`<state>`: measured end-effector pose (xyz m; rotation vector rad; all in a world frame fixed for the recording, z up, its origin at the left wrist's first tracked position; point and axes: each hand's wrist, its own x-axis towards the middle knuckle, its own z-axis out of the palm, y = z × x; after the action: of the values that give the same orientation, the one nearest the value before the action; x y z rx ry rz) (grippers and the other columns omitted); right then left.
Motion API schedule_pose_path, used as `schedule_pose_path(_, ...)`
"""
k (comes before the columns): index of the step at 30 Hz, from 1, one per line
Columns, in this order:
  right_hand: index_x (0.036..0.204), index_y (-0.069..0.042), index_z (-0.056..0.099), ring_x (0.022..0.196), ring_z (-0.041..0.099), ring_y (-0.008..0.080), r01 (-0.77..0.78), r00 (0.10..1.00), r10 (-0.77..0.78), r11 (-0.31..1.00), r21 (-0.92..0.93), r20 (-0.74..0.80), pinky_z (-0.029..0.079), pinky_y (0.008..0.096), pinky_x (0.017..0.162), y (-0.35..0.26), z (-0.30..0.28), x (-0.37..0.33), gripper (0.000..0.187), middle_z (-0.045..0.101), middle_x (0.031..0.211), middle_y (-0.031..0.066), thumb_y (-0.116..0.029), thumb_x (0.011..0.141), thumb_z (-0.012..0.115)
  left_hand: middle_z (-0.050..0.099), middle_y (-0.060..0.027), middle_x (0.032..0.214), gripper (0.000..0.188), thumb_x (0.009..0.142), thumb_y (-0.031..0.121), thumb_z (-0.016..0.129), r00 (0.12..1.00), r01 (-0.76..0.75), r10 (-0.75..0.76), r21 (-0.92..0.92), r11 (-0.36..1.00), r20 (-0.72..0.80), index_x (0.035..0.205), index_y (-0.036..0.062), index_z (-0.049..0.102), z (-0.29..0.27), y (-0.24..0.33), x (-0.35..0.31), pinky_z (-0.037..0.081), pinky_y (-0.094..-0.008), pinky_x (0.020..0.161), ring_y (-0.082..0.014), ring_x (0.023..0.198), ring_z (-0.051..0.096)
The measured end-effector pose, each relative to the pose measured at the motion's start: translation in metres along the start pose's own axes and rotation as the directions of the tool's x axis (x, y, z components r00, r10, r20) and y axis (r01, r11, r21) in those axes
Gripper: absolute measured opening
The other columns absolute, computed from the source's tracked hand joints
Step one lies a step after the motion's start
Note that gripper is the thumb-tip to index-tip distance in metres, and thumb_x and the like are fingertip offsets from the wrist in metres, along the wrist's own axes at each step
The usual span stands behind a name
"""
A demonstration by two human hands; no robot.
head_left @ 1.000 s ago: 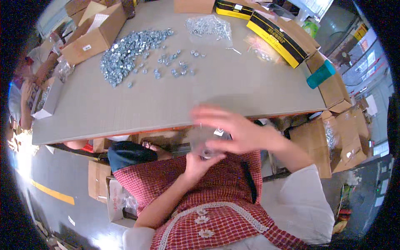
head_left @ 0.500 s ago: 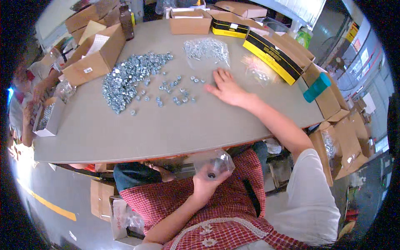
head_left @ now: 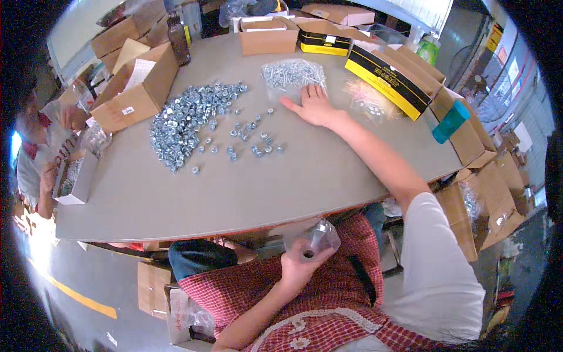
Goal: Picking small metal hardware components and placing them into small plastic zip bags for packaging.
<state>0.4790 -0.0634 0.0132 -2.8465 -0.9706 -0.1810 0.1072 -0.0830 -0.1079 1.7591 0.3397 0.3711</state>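
My left hand (head_left: 297, 268), low in front of the apron, is closed around a clear plastic bag (head_left: 322, 236). A small dark round spot shows at the bag near the fingers; I cannot make out what it is. On the table, my right hand (head_left: 311, 107) lies palm down with the thumb stretched left. Its fingertips touch the near edge of a clear bag of screws (head_left: 294, 76). What lies under the palm is hidden. One loose nut (head_left: 271, 111) sits left of the thumb. Several more nuts (head_left: 256, 150) lie scattered between it and a large pile of metal nuts (head_left: 182, 124).
Right of my right hand lies a clear bag of small parts (head_left: 370, 101), beside a black and yellow box (head_left: 387, 79) and a teal cylinder (head_left: 451, 121). An open cardboard box (head_left: 136, 94) stands left. Another person (head_left: 44, 146) works beyond a white box of small parts (head_left: 76, 182).
My right hand has shifted up and left to the edge of the screw bag. Fewer loose nuts show beside it. My left hand still holds the clear bag. The whole view has shifted slightly.
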Motion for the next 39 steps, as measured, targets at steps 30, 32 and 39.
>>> schedule_pose_path(30,0.142,-0.003,0.047,0.141,0.038,0.0278,0.318,0.942,-0.315,0.718,0.619,-0.119,0.026,0.0349,0.118,0.026,-0.017,-0.100,0.065,0.045,0.149,0.0159,-0.053,0.103,0.033,0.071,-0.0085,0.088,0.035,0.077,0.028,0.085,0.998,0.060,-0.059,-0.108,0.992,0.012,0.092,0.0016,0.067,0.000,0.018,-0.004,0.053,-0.0315,0.077,-0.0145,0.081,0.065)
schedule_pose_path(32,0.142,-0.003,0.048,0.140,0.039,0.0276,0.373,0.923,-0.352,0.723,0.581,-0.153,0.028,0.0352,0.117,0.010,-0.015,-0.100,0.064,0.046,0.148,0.0152,-0.052,0.103,0.033,0.071,-0.0081,0.087,0.034,0.077,0.027,0.085,0.997,0.078,-0.075,-0.159,0.984,0.025,0.090,0.0020,0.067,0.003,0.006,-0.005,0.053,-0.0314,0.077,-0.0140,0.081,0.064)
schedule_pose_path(39,0.118,-0.001,0.067,0.125,0.054,0.0251,0.197,0.932,-0.363,0.486,0.852,-0.008,0.029,0.0356,0.115,0.031,-0.015,-0.097,0.060,0.065,0.126,0.0100,-0.048,0.105,0.033,0.071,-0.0069,0.085,0.025,0.080,0.018,0.083,0.995,0.083,-0.063,-0.279,0.957,0.078,0.081,0.0042,0.062,-0.001,0.017,-0.008,0.053,-0.0302,0.077,-0.0117,0.081,0.065)
